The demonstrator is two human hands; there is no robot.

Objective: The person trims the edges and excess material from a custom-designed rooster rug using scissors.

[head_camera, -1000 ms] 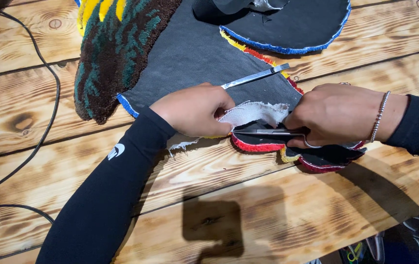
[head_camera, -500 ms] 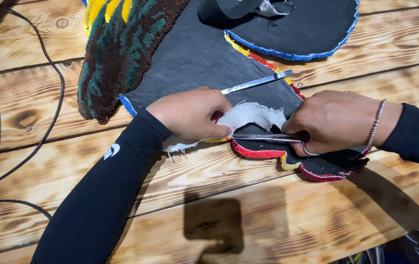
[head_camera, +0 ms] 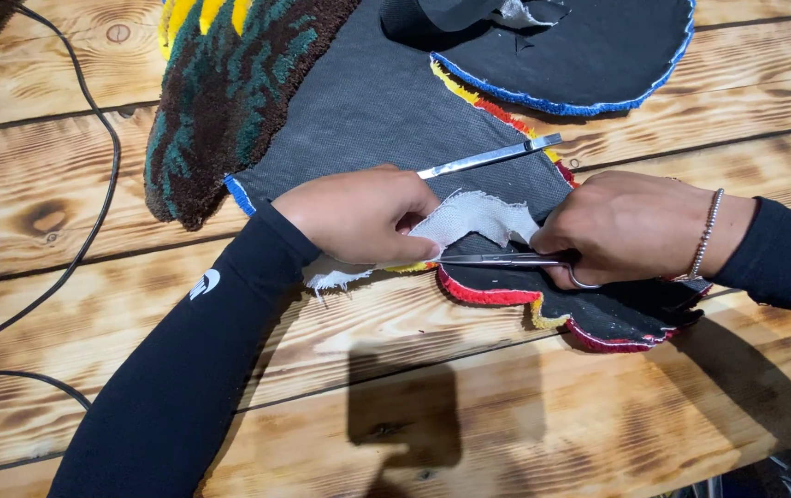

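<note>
Two hands worked at the near edge of a tufted rug [head_camera: 395,101] that lay backing-up on the wooden tabletop [head_camera: 340,378], its dark grey underside showing and one corner folded over to reveal green, brown and yellow pile. The left hand [head_camera: 363,214] had its grip closed on a flap of white backing cloth [head_camera: 474,217], pinching it and pulling it up off the rug's red-and-yellow border [head_camera: 488,293]. The right hand [head_camera: 631,226] was wrapped around the handles of a pair of scissors [head_camera: 506,262], fingers through the loops; the blades pointed left, lying low along the border and running under the lifted cloth toward the left fingertips. Whether the blades stood apart or together could not be told.

Compared with a second before, the hands sat in nearly the same spot, but the scissors had slid a little further along the edge and the loose cloth had opened out wider between the hands. A frayed white end [head_camera: 331,275] hung below the left hand, resting on the wood. By my reading, the trimming of surplus cloth along this border was advancing in small bites.

Just beyond the hands, a long metal tool [head_camera: 489,156] lay untouched on the grey backing. A second dark piece with blue edging [head_camera: 589,55] lay farther away, and black cables [head_camera: 73,175] trailed across the tabletop at left.
</note>
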